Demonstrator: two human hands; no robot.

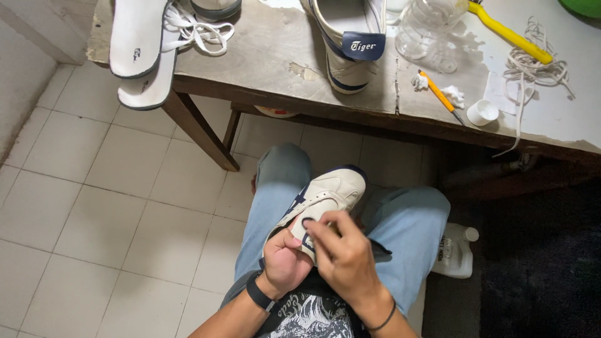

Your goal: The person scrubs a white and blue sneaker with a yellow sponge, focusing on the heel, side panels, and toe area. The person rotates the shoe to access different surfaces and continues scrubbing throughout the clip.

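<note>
- We find a cream sneaker with dark blue trim lying on the lap, across the jeans, toe pointing far and slightly right.
- We note the left hand under the near end of the shoe, fingers clenched around its heel part; a black wristband sits on that wrist.
- We note the right hand on top of the same shoe, fingers pinched at its opening; what they pinch, beyond the shoe's upper, we cannot tell.
- On the far worktop we record a second sneaker of the same colours, near the edge.
- At the far left, two white insoles overhang the worktop edge, with a loose white lace beside them.
- To the right of the second sneaker stand a clear plastic bottle, an orange-handled small tool, a white cap, a yellow-handled brush and a bundle of cord.
- On the tiled floor, just right of the right knee, a white plastic jug stands.
</note>
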